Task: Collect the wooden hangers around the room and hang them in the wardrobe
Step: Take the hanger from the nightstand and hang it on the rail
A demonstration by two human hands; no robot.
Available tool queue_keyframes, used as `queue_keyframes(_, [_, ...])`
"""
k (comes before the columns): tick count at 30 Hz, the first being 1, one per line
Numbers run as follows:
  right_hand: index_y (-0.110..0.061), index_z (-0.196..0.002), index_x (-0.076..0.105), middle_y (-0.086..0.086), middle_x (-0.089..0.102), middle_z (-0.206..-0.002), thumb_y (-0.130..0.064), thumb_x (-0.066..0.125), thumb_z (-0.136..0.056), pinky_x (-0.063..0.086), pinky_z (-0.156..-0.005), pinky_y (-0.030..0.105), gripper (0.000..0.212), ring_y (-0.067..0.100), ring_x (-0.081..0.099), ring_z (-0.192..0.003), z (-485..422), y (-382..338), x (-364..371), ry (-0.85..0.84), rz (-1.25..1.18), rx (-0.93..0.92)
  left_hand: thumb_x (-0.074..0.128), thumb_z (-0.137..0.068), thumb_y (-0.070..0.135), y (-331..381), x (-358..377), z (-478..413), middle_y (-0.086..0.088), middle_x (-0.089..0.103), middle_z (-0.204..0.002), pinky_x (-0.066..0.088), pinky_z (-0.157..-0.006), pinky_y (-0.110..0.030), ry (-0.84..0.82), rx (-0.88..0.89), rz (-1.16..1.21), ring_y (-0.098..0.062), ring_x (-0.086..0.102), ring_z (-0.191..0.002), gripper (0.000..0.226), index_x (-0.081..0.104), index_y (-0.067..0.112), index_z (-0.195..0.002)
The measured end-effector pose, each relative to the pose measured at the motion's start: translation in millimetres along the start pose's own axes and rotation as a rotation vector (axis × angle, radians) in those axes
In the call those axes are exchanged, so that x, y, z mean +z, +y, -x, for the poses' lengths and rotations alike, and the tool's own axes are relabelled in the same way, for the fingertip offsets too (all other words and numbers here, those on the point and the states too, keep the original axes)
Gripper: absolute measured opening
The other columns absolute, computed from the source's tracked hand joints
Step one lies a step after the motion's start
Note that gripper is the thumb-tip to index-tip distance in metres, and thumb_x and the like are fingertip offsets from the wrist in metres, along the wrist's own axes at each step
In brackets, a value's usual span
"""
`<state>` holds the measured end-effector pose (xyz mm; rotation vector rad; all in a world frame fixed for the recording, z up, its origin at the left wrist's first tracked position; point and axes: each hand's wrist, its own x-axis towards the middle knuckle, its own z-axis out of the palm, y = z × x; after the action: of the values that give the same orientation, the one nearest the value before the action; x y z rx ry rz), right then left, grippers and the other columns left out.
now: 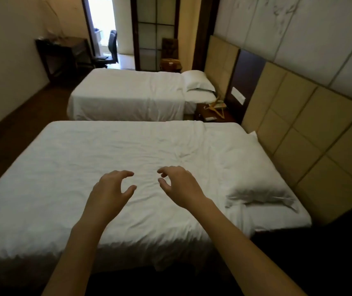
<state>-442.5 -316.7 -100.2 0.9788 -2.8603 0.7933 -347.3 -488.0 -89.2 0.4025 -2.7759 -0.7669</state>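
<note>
A light wooden hanger [216, 109] with a metal hook lies on the dark nightstand [205, 114] between the two beds, far ahead and to the right of my hands. My left hand [111, 190] and my right hand [178, 184] hover side by side over the white sheet of the near bed [64, 167]. Both hands hold nothing, with the fingers curled and apart. No wardrobe is in view.
A second white bed [128, 92] with a pillow [197, 80] stands beyond the near one. A rumpled pillow [260, 193] lies at the right. A padded headboard [311, 133] lines the right wall. A dark desk [64, 54] stands at far left, an office chair [112, 45] in the doorway.
</note>
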Motion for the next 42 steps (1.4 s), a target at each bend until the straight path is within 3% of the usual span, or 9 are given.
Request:
queue_keyframes(4, [-0.021,-0.126,0.056,-0.002,0.067,-0.115,-0.032,0.048,-0.095,0.04,-0.094,0.035,0.034,0.018,0.054,-0.112,-60,-51,39,-0.04,0.015,-0.113,0.065,-0.088,0.031,-77,-41,-16,-0.003,0.063,-0.127,0.046,-0.099,-0.039,0.056,-0.11,-0.065,-0.021,0.055,-0.119,0.04,0.06,0.021,-0.126])
queue_keyframes(9, [-0.022,-0.125,0.057,-0.003,0.067,-0.114,-0.031,0.049,-0.095,0.043,-0.091,0.035,0.033,0.019,0.055,-0.11,-147,-161,115,-0.144,-0.039,-0.365,0.063,-0.089,0.035,-190,-123,1,-0.001,0.059,-0.134,0.045,-0.101,-0.036,0.164,-0.413,-0.177,-0.019,0.055,-0.121,0.043,0.056,0.024,-0.13])
queue_keyframes(12, [-0.021,-0.125,0.057,-0.001,0.067,-0.115,-0.031,0.049,-0.095,0.046,-0.089,0.035,0.033,0.02,0.057,-0.107,-185,-262,177,-0.268,-0.078,-0.571,0.061,-0.09,0.033,-258,-177,34,0.0,0.056,-0.135,0.047,-0.096,-0.035,0.264,-0.644,-0.214,-0.019,0.053,-0.121,0.042,0.054,0.027,-0.131])
queue_keyframes(17, [-0.019,-0.124,0.058,0.0,0.067,-0.115,-0.03,0.05,-0.095,0.048,-0.083,0.03,0.032,0.018,0.059,-0.102,-199,-419,269,-0.433,-0.128,-0.87,0.059,-0.09,0.034,-354,-248,108,0.002,0.052,-0.134,0.045,-0.093,-0.032,0.357,-0.95,-0.205,-0.016,0.049,-0.122,0.042,0.05,0.031,-0.131])
queue_keyframes(22, [-0.018,-0.126,0.056,0.001,0.064,-0.116,-0.028,0.05,-0.096,0.052,-0.085,0.037,0.032,0.017,0.059,-0.102,-191,-545,354,-0.55,-0.144,-1.097,0.061,-0.089,0.035,-443,-299,165,0.003,0.053,-0.133,0.045,-0.093,-0.033,0.51,-1.134,-0.202,-0.016,0.05,-0.12,0.041,0.052,0.032,-0.128])
queue_keyframes(27, [-0.019,-0.126,0.055,0.001,0.064,-0.112,-0.03,0.049,-0.095,0.052,-0.081,0.037,0.033,0.019,0.058,-0.101,-198,-670,433,-0.542,-0.122,-1.17,0.061,-0.089,0.036,-553,-366,189,0.005,0.056,-0.128,0.045,-0.093,-0.033,0.564,-1.134,-0.218,-0.013,0.052,-0.116,0.04,0.054,0.03,-0.128])
queue_keyframes(32, [-0.018,-0.127,0.056,0.002,0.065,-0.117,-0.031,0.048,-0.095,0.052,-0.083,0.038,0.035,0.021,0.058,-0.105,-238,-764,480,-0.512,-0.122,-1.116,0.062,-0.088,0.036,-655,-435,176,0.006,0.057,-0.126,0.038,-0.087,-0.024,0.537,-1.064,-0.235,-0.012,0.052,-0.115,0.04,0.055,0.03,-0.127])
queue_keyframes(42, [-0.02,-0.13,0.053,-0.001,0.062,-0.121,-0.029,0.049,-0.095,0.051,-0.09,0.034,0.036,0.014,0.056,-0.11,-419,-854,581,-0.432,-0.057,-0.886,0.059,-0.09,0.037,-857,-531,2,0.006,0.057,-0.131,0.048,-0.098,-0.033,0.343,-0.748,-0.175,-0.012,0.052,-0.12,0.042,0.052,0.03,-0.131])
